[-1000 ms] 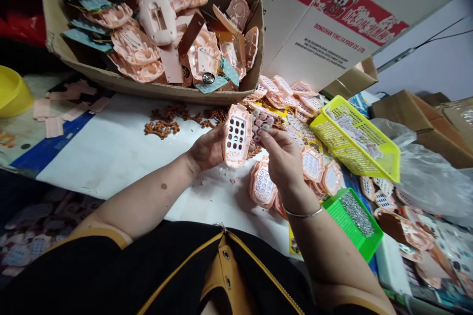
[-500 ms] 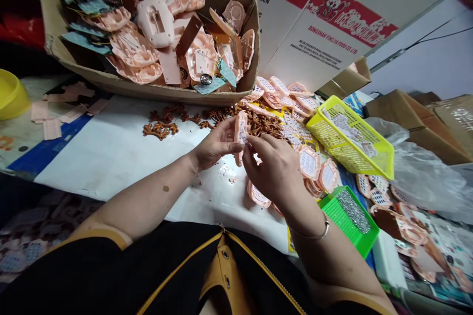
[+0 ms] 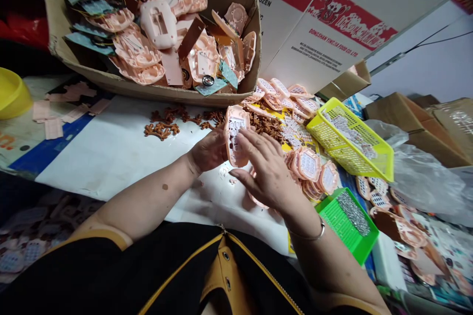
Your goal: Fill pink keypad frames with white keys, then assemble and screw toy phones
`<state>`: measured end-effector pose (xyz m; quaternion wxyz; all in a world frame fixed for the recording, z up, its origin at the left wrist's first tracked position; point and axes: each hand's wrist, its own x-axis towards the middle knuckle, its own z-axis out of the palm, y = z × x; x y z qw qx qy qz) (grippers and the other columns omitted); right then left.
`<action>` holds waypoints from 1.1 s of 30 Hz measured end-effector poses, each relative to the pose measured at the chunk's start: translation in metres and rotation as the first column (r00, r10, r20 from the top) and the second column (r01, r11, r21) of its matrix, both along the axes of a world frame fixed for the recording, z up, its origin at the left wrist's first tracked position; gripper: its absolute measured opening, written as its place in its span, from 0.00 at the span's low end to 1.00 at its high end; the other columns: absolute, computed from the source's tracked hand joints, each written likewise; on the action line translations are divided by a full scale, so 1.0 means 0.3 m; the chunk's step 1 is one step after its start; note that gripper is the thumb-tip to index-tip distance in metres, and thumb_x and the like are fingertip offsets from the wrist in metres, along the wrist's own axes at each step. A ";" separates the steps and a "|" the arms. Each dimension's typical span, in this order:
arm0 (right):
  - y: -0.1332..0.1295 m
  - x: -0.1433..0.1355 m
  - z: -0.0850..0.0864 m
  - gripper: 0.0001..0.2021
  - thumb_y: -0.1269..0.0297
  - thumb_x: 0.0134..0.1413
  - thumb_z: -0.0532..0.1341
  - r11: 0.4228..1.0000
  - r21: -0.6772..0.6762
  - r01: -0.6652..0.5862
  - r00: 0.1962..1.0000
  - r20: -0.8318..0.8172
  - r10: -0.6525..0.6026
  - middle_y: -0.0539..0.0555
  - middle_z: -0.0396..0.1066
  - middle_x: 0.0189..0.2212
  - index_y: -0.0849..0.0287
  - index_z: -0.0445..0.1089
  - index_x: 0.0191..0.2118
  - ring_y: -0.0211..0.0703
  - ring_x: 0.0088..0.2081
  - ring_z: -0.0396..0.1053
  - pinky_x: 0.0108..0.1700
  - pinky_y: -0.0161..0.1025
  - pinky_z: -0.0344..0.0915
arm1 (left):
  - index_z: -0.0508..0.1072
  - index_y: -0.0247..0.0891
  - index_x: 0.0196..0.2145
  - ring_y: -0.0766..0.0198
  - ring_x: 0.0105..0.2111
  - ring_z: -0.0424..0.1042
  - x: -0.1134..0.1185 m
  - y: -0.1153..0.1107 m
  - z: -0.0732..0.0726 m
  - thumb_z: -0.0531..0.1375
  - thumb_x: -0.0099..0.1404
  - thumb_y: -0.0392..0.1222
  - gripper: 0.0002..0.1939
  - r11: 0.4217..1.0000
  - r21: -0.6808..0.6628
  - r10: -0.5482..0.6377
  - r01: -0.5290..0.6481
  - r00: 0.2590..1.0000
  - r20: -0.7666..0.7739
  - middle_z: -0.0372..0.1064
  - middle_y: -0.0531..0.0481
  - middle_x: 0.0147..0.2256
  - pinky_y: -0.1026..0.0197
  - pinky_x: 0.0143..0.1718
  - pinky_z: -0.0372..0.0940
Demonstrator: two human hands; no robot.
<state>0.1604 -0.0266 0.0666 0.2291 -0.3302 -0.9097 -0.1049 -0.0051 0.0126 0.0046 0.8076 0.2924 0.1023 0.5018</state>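
Note:
My left hand (image 3: 210, 150) grips a pink plastic shell (image 3: 232, 117) by its left side, holding it tilted above the white tabletop (image 3: 121, 152). Inside the shell is a pale keypad piece with dark spots beside it. The fingers of my right hand (image 3: 268, 167) lie extended across the shell's right face, thumb apart, and cover part of it. Behind the shell, brown bone-shaped plastic parts (image 3: 162, 130) are heaped. Stacked pink shells with white keypads (image 3: 308, 163) sit to the right of my right hand.
A cardboard box (image 3: 155, 89) full of pink casings and circuit boards stands at the back left. On the right are a yellow basket (image 3: 343, 145) with white keypad pieces and a green tray (image 3: 338, 216) of small screws. More pink shells (image 3: 284, 93) lie in a pile behind.
The shell has turned from edge-on to show its inner face. My right hand's fingers have gone from a pinch at its edge to lying outstretched over it.

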 end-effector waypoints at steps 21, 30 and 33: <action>-0.036 0.019 -0.046 0.27 0.52 0.68 0.56 0.999 -0.016 0.041 0.999 0.033 -0.040 0.65 0.65 0.65 0.60 0.62 0.66 0.53 0.68 0.60 0.67 0.55 0.57 | 0.76 0.36 0.48 0.45 0.63 0.66 0.007 -0.002 0.007 0.75 0.45 0.59 0.36 1.000 0.011 -0.024 0.024 1.000 -0.006 0.73 0.40 0.54 0.47 0.61 0.65; -0.145 0.193 -0.012 0.18 0.68 0.65 0.57 0.974 -0.069 0.214 0.970 -0.104 -0.221 0.58 0.76 0.56 0.52 0.71 0.58 0.51 0.56 0.75 0.58 0.54 0.69 | 0.71 0.45 0.56 0.50 0.51 0.75 0.041 -0.018 -0.008 0.68 0.56 0.64 0.35 0.987 0.039 -0.150 0.159 0.976 -0.160 0.71 0.45 0.58 0.48 0.52 0.71; -0.215 0.270 -0.019 0.17 0.70 0.65 0.59 0.958 -0.020 0.286 0.958 -0.023 -0.287 0.61 0.77 0.53 0.57 0.71 0.58 0.52 0.52 0.77 0.55 0.52 0.70 | 0.71 0.43 0.55 0.54 0.46 0.78 0.027 -0.003 0.002 0.69 0.55 0.62 0.35 0.996 -0.023 -0.088 0.085 0.966 -0.243 0.72 0.42 0.56 0.48 0.51 0.71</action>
